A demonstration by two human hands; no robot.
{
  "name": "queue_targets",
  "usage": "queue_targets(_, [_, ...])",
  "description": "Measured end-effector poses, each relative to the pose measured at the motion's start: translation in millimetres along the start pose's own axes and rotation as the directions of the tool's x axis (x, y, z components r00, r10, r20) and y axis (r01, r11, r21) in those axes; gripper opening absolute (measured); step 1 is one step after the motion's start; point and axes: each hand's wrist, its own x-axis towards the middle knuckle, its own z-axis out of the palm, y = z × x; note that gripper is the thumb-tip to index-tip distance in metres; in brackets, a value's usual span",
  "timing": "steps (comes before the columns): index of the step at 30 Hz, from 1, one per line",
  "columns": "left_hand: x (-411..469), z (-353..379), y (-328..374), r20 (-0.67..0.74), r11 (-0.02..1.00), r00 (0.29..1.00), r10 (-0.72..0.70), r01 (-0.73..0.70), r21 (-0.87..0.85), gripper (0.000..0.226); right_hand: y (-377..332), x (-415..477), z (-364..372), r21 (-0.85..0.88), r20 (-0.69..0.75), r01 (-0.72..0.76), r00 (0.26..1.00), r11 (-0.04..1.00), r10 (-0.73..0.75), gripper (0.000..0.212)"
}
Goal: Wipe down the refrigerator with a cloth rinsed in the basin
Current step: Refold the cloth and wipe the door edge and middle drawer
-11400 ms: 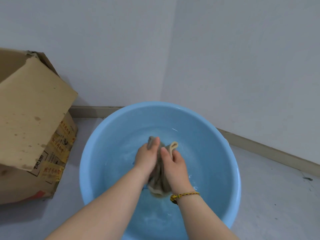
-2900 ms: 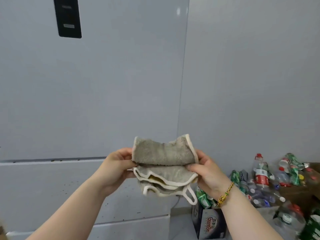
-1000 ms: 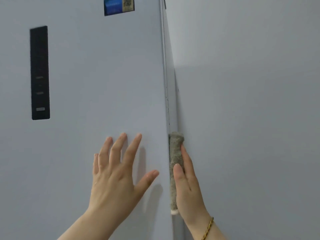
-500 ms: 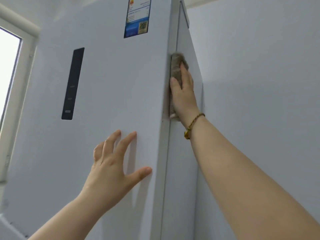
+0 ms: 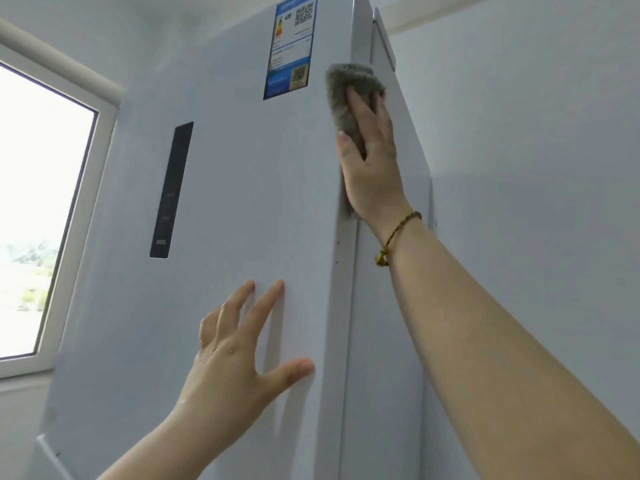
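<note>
A tall white refrigerator [image 5: 235,209] fills the middle of the view, seen from below. A grey-brown cloth [image 5: 343,95] lies over its right front edge, high up near the top. My right hand [image 5: 370,168] presses the cloth flat against that edge with straight fingers; a braided bracelet circles the wrist. My left hand [image 5: 239,362] rests on the door front lower down, fingers spread and wet, holding nothing. The basin is out of view.
A black control strip [image 5: 171,190] runs down the door, and a blue energy label [image 5: 291,43] sits near the top. A bright window [image 5: 38,209] is at the left. A plain wall [image 5: 536,168] stands close on the right.
My right hand has slid the cloth further up the refrigerator's right edge, close beside the label. The view has tilted upward. My left hand stays on the door front.
</note>
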Motion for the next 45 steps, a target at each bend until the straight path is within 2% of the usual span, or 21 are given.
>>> queue_targets(4, [-2.8, 0.4, -0.2, -0.004, 1.0, 1.0, 0.007, -0.007, 0.009, 0.079, 10.1, -80.1, 7.8, -0.019, 0.008, 0.1, 0.995, 0.995, -0.1, 0.048])
queue_targets(6, [-3.8, 0.1, -0.8, -0.004, 1.0, 1.0, 0.018, -0.018, 0.008, 0.078, 18.7, -125.9, 9.7, -0.044, 0.044, 0.145, 0.989, 0.988, -0.143, 0.053])
queue_targets(10, [-4.1, -0.3, -6.0, -0.03, 0.996, 0.998, 0.064, -0.065, -0.065, 0.054, 25.4, -215.5, 11.3, -0.029, 0.122, 0.134, 0.984, 0.991, -0.13, 0.05])
queue_targets(13, [-5.0, -1.7, -13.2, -0.014, 0.982, 0.996, 0.084, -0.085, -0.167, 0.042, 21.3, -257.1, 12.1, -0.072, 0.14, 0.089, 0.987, 0.993, -0.078, 0.052])
queue_targets(15, [-7.9, -1.0, -17.7, -0.013, 0.976, 0.992, 0.124, -0.124, -0.178, 0.041, 17.4, -266.7, 11.8, -0.057, 0.143, 0.04, 0.989, 0.998, -0.032, 0.052])
queue_targets(19, [-26.8, 5.2, -35.0, -0.025, 0.977, 0.991, 0.135, -0.137, -0.161, 0.044, 4.4, -230.4, 9.0, 0.009, 0.158, -0.114, 0.981, 0.993, 0.111, 0.058])
queue_targets(22, [-48.2, 17.7, -52.5, -0.039, 0.987, 0.992, 0.12, -0.124, -0.107, 0.052, -6.0, -180.7, 7.5, 0.034, 0.127, -0.243, 0.963, 0.969, 0.237, 0.05])
queue_targets(24, [-62.4, 27.6, -65.5, -0.082, 0.99, 0.987, 0.139, -0.141, -0.02, 0.056, -10.2, -169.1, 8.4, 0.033, 0.1, -0.26, 0.962, 0.965, 0.256, 0.046])
queue_targets(26, [-74.6, 35.8, -76.0, -0.109, 0.98, 0.977, 0.186, -0.177, 0.088, 0.055, -11.2, -185.3, 11.1, 0.052, 0.097, -0.264, 0.961, 0.963, 0.259, 0.048])
queue_targets(29, [-92.5, 46.8, -87.8, -0.071, 0.966, 0.974, 0.217, -0.204, 0.158, 0.053, -12.6, -253.9, 17.9, 0.036, 0.097, -0.303, 0.949, 0.952, 0.299, 0.057])
queue_targets(32, [-102.6, 56.8, -94.6, -0.033, 0.964, 0.974, 0.226, -0.218, 0.149, 0.05, -19.3, -338.0, 21.8, 0.021, 0.119, -0.47, 0.877, 0.882, 0.465, 0.052])
queue_targets(37, [-101.4, 60.2, -94.3, 0.008, 0.973, 0.981, 0.195, -0.194, 0.127, 0.059, -35.6, -429.0, 26.9, -0.045, 0.101, -0.629, 0.77, 0.776, 0.63, 0.056])
queue_targets(39, [-102.5, 60.7, -94.1, 0.0, 0.972, 0.979, 0.202, -0.2, 0.123, 0.063, -43.7, -427.4, 27.0, -0.031, 0.093, -0.719, 0.689, 0.694, 0.719, 0.061])
queue_targets(41, [-104.1, 61.9, -90.5, 0.009, 0.985, 0.987, 0.158, -0.159, 0.068, 0.069, -48.2, -407.7, 23.3, 0.0, 0.136, -0.808, 0.584, 0.589, 0.801, 0.052])
queue_targets(42, [-104.3, 62.1, -88.6, 0.023, 0.99, 0.991, 0.131, -0.132, 0.042, 0.067, -47.9, -393.7, 21.6, 0.003, 0.154, -0.824, 0.56, 0.567, 0.814, 0.046])
queue_targets(45, [-104.1, 61.7, -87.4, 0.041, 0.991, 0.991, 0.129, -0.131, 0.039, 0.063, -41.1, -352.1, 19.2, 0.034, 0.167, -0.794, 0.603, 0.606, 0.78, 0.043])
